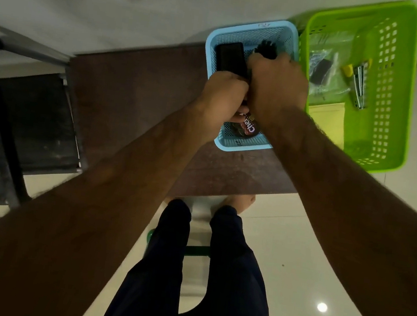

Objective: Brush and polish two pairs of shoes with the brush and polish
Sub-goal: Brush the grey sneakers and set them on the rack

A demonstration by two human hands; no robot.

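- Both hands reach into the blue basket [240,146], which stands on the brown table [136,90] against the wall. The shoe-care kit is kept together there, so this looks like the fetching step, before any brushing.
- The right hand [277,87] is curled down over the brush [268,49]. The black bristle tuft pokes out beyond its fingers toward the basket's far wall, a grip that suits lifting the brush straight up and out.
- The left hand [223,96] has bent fingers, and its thumb lies across the top of the polish tin [245,129], which sits flat at the basket's near end. The two hands overlap, so I cannot tell whether it grips the tin, the black block [230,56] beside it, or nothing.
- The black block rests at the basket's far left, touching the left hand's knuckles.
- A green basket [408,78] sits just beside the blue one and overhangs the table edge. It holds a stapler [360,85] and clear packets, none of which the task needs.
- No shoes are in view, so polishing seems not yet begun.
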